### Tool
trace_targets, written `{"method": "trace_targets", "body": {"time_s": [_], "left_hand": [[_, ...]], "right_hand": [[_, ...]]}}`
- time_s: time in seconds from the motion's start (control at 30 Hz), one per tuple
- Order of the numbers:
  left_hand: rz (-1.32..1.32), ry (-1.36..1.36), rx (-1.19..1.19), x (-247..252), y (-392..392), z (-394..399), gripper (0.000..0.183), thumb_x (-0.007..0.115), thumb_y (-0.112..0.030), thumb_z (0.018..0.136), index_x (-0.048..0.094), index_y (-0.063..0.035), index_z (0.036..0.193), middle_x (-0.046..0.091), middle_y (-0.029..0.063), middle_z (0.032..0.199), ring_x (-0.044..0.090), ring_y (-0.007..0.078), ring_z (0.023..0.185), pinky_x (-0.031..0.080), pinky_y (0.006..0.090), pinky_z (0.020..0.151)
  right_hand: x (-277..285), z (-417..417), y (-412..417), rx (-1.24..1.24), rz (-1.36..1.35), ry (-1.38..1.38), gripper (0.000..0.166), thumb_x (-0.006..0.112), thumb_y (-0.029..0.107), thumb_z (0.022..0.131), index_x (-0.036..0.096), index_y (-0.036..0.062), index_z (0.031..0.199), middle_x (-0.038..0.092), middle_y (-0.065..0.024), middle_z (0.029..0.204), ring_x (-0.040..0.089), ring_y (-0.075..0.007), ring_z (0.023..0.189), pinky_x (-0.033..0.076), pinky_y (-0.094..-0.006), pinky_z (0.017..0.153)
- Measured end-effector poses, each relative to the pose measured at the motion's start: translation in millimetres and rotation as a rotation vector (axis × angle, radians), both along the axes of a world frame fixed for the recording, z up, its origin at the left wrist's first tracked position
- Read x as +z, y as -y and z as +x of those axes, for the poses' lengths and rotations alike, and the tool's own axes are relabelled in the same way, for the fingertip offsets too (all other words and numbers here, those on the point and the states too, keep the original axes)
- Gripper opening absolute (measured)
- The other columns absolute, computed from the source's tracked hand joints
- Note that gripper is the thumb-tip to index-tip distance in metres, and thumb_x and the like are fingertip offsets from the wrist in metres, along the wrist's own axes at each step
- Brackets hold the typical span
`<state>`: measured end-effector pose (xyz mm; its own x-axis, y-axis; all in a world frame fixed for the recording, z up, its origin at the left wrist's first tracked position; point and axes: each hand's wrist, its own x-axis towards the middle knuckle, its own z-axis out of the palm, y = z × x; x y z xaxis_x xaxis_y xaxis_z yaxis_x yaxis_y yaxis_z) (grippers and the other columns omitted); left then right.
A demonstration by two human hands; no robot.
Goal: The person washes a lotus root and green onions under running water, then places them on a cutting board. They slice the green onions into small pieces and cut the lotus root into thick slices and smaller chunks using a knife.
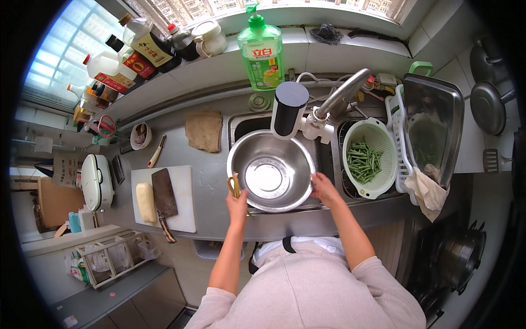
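Observation:
A stainless-steel basin sits over the sink below the faucet, with no food visible inside. My right hand grips its right rim. At the lower left of the rim, my left hand is closed around some yellow-brown strips, perhaps peelings; whether it also presses on the basin, I cannot tell. To the left, a pale peeled vegetable lies on a white cutting board beside a cleaver. Cut green beans fill the bottom of a light green colander on the right.
A faucet with a water filter overhangs the basin's back edge. Behind stands a green dish-soap bottle. A folded brown cloth, a peeler and a small white bowl rest on the steel counter. Sauce bottles line the ledge.

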<state>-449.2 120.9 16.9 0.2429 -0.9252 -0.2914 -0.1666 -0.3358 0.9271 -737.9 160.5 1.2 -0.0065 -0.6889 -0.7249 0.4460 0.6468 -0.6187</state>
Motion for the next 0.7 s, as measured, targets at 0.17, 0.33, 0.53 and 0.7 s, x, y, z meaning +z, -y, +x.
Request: {"method": "trace_targets", "body": {"time_s": [0.17, 0.33, 0.53, 0.7], "left_hand": [[-0.284, 0.578, -0.457, 139, 18, -58, 0.034, 0.066, -0.009, 0.072, 0.057, 0.0013, 0.103, 0.062, 0.0243, 0.075, 0.061, 0.0443, 0.072, 0.049, 0.0458, 0.063], [-0.216, 0.649, -0.427, 167, 42, -63, 0.03, 0.065, -0.014, 0.074, 0.058, -0.0002, 0.1, 0.063, 0.0251, 0.079, 0.061, 0.0444, 0.077, 0.049, 0.0471, 0.066], [0.056, 0.466, -0.41, 82, 19, 10, 0.028, 0.068, -0.024, 0.079, 0.058, 0.0001, 0.089, 0.063, 0.0172, 0.072, 0.06, 0.0313, 0.065, 0.047, 0.0397, 0.06], [0.592, -0.211, -0.269, 20, -4, -2, 0.027, 0.067, -0.029, 0.085, 0.055, -0.0052, 0.081, 0.048, -0.0027, 0.059, 0.039, 0.0082, 0.043, 0.031, 0.0265, 0.04]], "right_hand": [[-23, 49, -16, 0.037, 0.267, -0.044, 0.035, 0.062, 0.023, 0.089, 0.045, 0.0033, 0.113, 0.058, -0.0085, 0.09, 0.06, -0.0195, 0.073, 0.057, -0.0416, 0.063], [-57, 59, -21, 0.144, 0.301, 0.301, 0.034, 0.062, 0.018, 0.087, 0.045, 0.0023, 0.112, 0.059, -0.0106, 0.09, 0.061, -0.0197, 0.071, 0.057, -0.0398, 0.06], [-14, 13, 0, 0.046, -0.038, -0.388, 0.035, 0.06, 0.017, 0.086, 0.045, -0.0005, 0.111, 0.061, -0.0166, 0.092, 0.064, -0.0246, 0.067, 0.056, -0.0372, 0.051], [-35, -8, 14, 0.142, -0.04, -0.856, 0.045, 0.059, 0.018, 0.082, 0.039, -0.0013, 0.118, 0.06, -0.0273, 0.108, 0.059, -0.0421, 0.101, 0.047, -0.0455, 0.086]]}}
